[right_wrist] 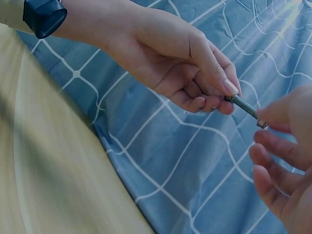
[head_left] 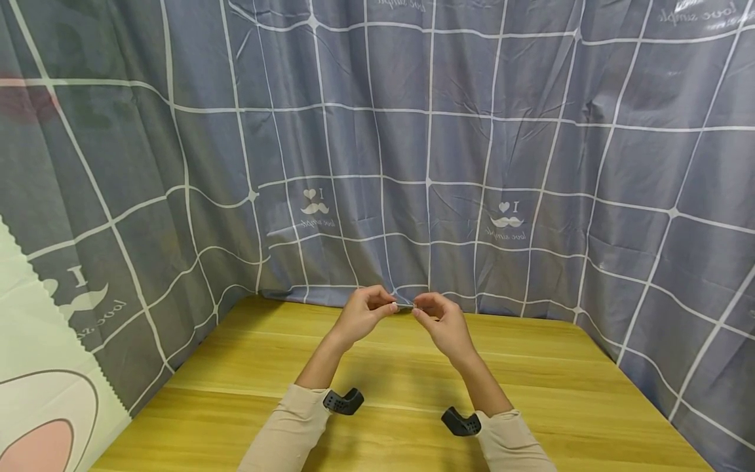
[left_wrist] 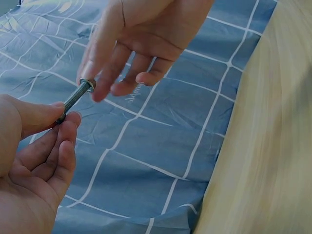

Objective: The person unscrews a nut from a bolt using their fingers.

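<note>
A threaded metal bolt [left_wrist: 75, 98] is held in the air between the two hands, above the far edge of the table. One end of it is pinched between thumb and fingers of the left hand [head_left: 361, 316], which cover most of that end. At the other end sits a small metal nut [left_wrist: 88, 85]; the thumb and index finger of the right hand [head_left: 446, 328] pinch it. In the right wrist view the nut's edge shows just below the right thumb, while that hand's other fingers are spread loosely apart from the bolt.
The wood-grain table [head_left: 377, 373] lies under both forearms. Behind it and along the sides hangs a grey-blue curtain [head_left: 460, 151] with white grid lines. A pale printed cloth [head_left: 35, 341] hangs at the left. Black wrist mounts [head_left: 344, 401] sit on both sleeves.
</note>
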`<control>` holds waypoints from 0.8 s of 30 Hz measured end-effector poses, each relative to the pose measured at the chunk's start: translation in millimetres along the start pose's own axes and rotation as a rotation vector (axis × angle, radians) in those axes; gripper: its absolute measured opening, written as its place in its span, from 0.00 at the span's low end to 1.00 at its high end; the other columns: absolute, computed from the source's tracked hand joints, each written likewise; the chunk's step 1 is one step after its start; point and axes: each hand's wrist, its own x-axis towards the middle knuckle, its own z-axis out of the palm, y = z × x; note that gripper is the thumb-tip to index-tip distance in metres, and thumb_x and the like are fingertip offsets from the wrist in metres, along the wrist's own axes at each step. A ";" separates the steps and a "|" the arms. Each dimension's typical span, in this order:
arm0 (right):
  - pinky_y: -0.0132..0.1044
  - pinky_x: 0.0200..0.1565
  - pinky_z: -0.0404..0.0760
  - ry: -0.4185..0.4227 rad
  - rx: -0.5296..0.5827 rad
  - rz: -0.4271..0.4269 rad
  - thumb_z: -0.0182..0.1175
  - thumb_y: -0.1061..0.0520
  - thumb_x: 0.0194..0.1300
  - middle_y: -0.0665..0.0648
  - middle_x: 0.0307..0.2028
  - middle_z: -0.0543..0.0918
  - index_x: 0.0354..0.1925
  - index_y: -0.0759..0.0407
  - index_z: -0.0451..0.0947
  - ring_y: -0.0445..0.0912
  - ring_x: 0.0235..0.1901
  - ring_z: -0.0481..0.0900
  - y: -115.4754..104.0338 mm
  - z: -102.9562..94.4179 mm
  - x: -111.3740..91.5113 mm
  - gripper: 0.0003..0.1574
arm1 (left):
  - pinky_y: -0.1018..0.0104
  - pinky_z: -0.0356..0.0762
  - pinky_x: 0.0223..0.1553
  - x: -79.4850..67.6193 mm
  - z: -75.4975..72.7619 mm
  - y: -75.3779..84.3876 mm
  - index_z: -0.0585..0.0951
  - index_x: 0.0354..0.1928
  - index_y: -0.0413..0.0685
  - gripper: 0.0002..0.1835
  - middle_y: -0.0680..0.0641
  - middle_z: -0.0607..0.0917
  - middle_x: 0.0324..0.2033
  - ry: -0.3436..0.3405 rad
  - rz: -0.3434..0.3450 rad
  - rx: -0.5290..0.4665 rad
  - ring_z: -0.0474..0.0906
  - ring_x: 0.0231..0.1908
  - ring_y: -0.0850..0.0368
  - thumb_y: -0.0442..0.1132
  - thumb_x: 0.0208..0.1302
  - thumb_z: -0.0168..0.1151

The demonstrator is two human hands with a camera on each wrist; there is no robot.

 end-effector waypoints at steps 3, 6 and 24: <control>0.37 0.44 0.82 0.008 -0.015 0.007 0.65 0.61 0.74 0.59 0.41 0.87 0.51 0.65 0.84 0.50 0.42 0.85 0.9 0.2 0.1 0.11 | 0.54 0.80 0.40 0.1 -0.1 -0.1 0.83 0.43 0.26 0.05 0.38 0.88 0.37 0.001 0.000 -0.001 0.81 0.33 0.64 0.24 0.71 0.62; 0.37 0.42 0.82 0.017 -0.022 0.005 0.64 0.61 0.74 0.57 0.39 0.87 0.49 0.65 0.85 0.50 0.40 0.85 1.1 0.3 0.2 0.10 | 0.59 0.79 0.39 0.4 -0.1 0.2 0.83 0.43 0.25 0.05 0.37 0.88 0.37 0.002 0.003 -0.003 0.81 0.33 0.64 0.24 0.71 0.62; 0.44 0.43 0.85 0.008 0.004 -0.010 0.64 0.62 0.74 0.57 0.37 0.87 0.49 0.66 0.85 0.59 0.41 0.85 -0.8 0.8 -0.2 0.09 | 0.63 0.78 0.39 -0.3 -0.4 2.7 0.82 0.42 0.25 0.05 0.36 0.88 0.37 0.006 -0.012 -0.022 0.81 0.34 0.63 0.24 0.71 0.63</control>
